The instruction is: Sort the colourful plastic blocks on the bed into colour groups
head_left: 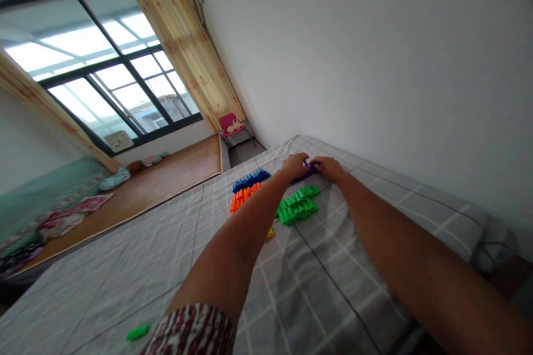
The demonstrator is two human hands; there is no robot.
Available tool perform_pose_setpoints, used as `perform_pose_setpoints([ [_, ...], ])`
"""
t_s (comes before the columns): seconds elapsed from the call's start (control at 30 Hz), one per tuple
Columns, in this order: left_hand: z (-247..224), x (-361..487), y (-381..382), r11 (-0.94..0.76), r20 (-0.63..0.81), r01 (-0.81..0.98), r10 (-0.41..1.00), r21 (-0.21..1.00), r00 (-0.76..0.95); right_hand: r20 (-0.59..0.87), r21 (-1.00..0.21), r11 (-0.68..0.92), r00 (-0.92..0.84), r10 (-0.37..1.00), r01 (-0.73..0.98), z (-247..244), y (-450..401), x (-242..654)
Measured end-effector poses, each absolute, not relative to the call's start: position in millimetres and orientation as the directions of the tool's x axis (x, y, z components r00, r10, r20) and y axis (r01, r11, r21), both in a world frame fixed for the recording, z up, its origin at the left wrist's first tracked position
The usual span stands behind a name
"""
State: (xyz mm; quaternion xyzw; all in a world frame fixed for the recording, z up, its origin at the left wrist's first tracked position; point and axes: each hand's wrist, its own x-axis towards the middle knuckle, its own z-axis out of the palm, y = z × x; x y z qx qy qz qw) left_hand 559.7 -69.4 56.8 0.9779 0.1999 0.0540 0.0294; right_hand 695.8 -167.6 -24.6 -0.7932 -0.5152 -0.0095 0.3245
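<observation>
Both arms stretch forward over a bed with a grey checked sheet. At the far part of the sheet, my left hand and my right hand are close together, fingers pinched on a small purple plastic piece. Below them lie more purple pieces, partly covered by the hands. Nearer to me is a stacked group of green tube-like plastic pieces. Orange pieces and dark blue pieces sit in rows to the left. Behind my left forearm, a bit of yellow peeks out.
A single green piece lies near my left sleeve. White wall borders the bed on the right. Beyond the bed are a wooden platform with cloths, a pink chair, a curtain and a window.
</observation>
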Motion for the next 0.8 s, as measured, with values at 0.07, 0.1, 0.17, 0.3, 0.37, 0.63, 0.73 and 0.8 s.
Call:
perform_pose_setpoints([
  [0.07, 53.6, 563.4, -74.3, -0.902, 0.075, 0.429, 0.432, 0.051, 0.899, 0.368, -0.51, -0.269, 0.489, 0.79, 0.817, -23.8, -167.6, 697.4],
  [0.1, 52.7, 565.0, -76.8, -0.896, 0.067, 0.443, 0.444, 0.036, 0.893, 0.381, -0.512, -0.28, 0.507, 0.773, 0.812, -22.8, -167.9, 698.1],
  [0.17, 51.6, 568.0, -81.2, -0.888, 0.052, 0.46, 0.46, 0.012, 0.887, 0.398, -0.52, -0.309, 0.547, 0.737, 0.796, -20.2, -169.4, 698.9],
  [0.3, 48.4, 574.1, -87.2, -0.879, 0.041, 0.477, 0.475, -0.032, 0.879, 0.382, -0.515, -0.348, 0.573, 0.725, 0.783, -14.0, -174.4, 698.0],
  [0.37, 45.3, 577.0, -89.4, -0.874, 0.02, 0.482, 0.482, -0.054, 0.876, 0.366, -0.512, -0.363, 0.579, 0.728, 0.779, -10.8, -176.2, 697.1],
  [0.63, 58.3, 577.6, -73.1, -0.881, 0.059, 0.469, 0.472, 0.058, 0.88, 0.409, -0.602, -0.395, 0.693, 0.594, 0.694, -3.2, -179.7, 696.5],
  [0.73, 81.7, 569.2, -45.3, -0.838, 0.088, 0.519, 0.537, 0.167, 0.839, 0.426, -0.62, -0.404, 0.721, 0.547, 0.673, -5.0, -180.1, 696.6],
  [0.8, 92.9, 560.7, -26.7, -0.804, 0.056, 0.562, 0.581, 0.192, 0.812, 0.447, -0.621, -0.398, 0.722, 0.528, 0.675, -6.8, -179.1, 697.1],
])
